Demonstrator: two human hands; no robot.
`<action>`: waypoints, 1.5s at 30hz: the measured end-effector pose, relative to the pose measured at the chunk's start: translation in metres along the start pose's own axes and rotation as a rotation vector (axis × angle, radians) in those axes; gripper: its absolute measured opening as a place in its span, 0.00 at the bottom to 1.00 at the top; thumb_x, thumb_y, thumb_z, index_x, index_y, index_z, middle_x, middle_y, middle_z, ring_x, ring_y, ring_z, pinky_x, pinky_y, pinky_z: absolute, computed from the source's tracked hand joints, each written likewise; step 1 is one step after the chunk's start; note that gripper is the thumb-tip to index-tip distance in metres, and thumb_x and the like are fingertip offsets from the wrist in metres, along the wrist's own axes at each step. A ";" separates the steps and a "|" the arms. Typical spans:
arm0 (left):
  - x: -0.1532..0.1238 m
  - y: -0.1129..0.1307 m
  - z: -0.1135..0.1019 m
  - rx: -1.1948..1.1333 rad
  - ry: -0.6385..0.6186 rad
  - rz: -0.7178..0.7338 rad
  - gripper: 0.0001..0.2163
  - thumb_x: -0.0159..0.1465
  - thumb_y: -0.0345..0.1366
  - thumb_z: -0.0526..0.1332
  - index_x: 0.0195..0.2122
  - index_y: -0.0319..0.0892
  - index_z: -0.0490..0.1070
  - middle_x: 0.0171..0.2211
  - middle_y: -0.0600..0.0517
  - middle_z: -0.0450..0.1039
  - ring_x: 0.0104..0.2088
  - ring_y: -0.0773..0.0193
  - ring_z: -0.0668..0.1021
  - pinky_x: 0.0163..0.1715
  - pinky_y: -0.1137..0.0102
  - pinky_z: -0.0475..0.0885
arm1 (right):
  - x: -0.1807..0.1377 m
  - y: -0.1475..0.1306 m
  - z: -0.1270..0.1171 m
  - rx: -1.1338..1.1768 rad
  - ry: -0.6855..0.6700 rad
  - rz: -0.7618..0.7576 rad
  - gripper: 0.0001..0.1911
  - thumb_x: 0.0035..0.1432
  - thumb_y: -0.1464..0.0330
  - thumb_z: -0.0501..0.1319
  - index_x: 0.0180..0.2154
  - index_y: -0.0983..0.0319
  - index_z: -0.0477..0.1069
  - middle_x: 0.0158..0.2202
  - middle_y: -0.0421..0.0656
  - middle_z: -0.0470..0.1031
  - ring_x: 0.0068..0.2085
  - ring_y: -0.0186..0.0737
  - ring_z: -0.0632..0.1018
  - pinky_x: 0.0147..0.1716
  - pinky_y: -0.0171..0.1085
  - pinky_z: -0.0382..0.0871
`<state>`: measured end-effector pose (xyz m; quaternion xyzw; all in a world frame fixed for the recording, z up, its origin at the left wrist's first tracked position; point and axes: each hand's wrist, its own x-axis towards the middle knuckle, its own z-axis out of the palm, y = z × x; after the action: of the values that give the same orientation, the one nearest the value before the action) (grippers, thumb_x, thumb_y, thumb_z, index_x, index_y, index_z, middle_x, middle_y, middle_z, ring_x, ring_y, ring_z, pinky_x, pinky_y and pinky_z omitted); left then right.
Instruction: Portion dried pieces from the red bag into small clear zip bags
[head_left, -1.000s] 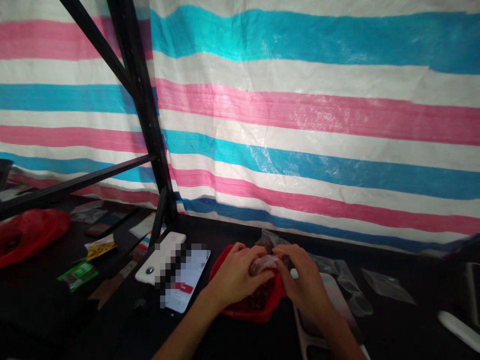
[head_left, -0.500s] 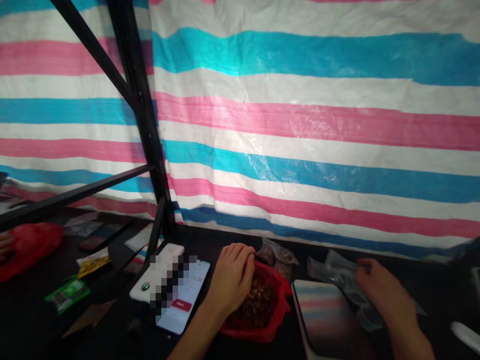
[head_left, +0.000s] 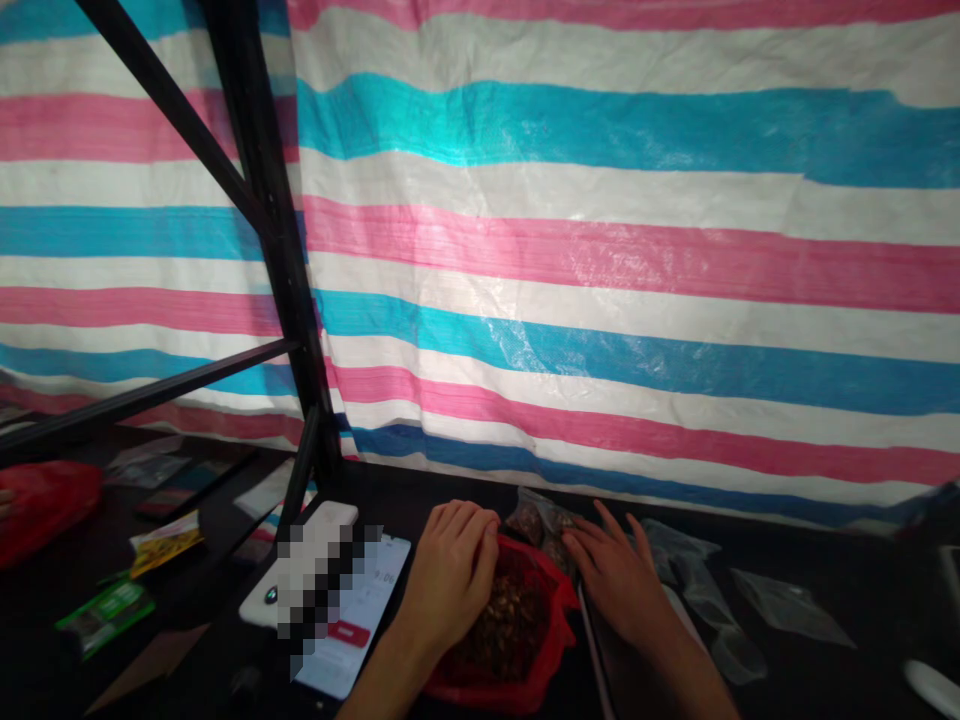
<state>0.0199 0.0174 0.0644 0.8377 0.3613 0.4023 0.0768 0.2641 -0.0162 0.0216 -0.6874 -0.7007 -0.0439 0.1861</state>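
My left hand (head_left: pixel 454 570) rests at the left rim of a red plastic bag (head_left: pixel 559 640), fingers together and curled over its edge; the fingertips are partly hidden. Inside the bag lie loose brown dried bits (head_left: pixel 506 630). My right hand (head_left: pixel 619 570) is open with fingers spread, beside small clear bags (head_left: pixel 553 520) filled with brown pieces, behind the red bag. Its fingertips reach over or touch the nearest one; I cannot tell which. Below the right forearm lies a dark slab with a pale edge (head_left: pixel 596 650).
Flattened clear bags (head_left: pixel 694 575) and another clear bag (head_left: pixel 791 605) lie to the right. A lit phone (head_left: pixel 352 620) and a white device (head_left: pixel 259 605) sit left. A black metal frame (head_left: pixel 289 300) stands before a striped sheet (head_left: pixel 600 230). Beyond it are packets (head_left: pixel 109 610) and another red bag (head_left: pixel 52 505).
My right hand has moved left, from the flattened clear bags to the filled ones, and its fingers have spread. The left hand stays at the red bag's rim. The view has shifted slightly.
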 end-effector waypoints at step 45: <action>-0.007 0.010 0.003 -0.560 -0.279 -0.236 0.07 0.72 0.37 0.52 0.36 0.44 0.65 0.37 0.52 0.68 0.39 0.63 0.72 0.40 0.70 0.68 | -0.012 -0.078 -0.032 0.511 0.440 -0.033 0.11 0.64 0.64 0.58 0.29 0.57 0.71 0.32 0.41 0.75 0.31 0.40 0.77 0.32 0.37 0.73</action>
<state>0.0251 0.0060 0.0626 0.7836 0.3171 0.3556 0.3987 0.1939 -0.0413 0.0623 -0.5810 -0.6431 -0.0172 0.4985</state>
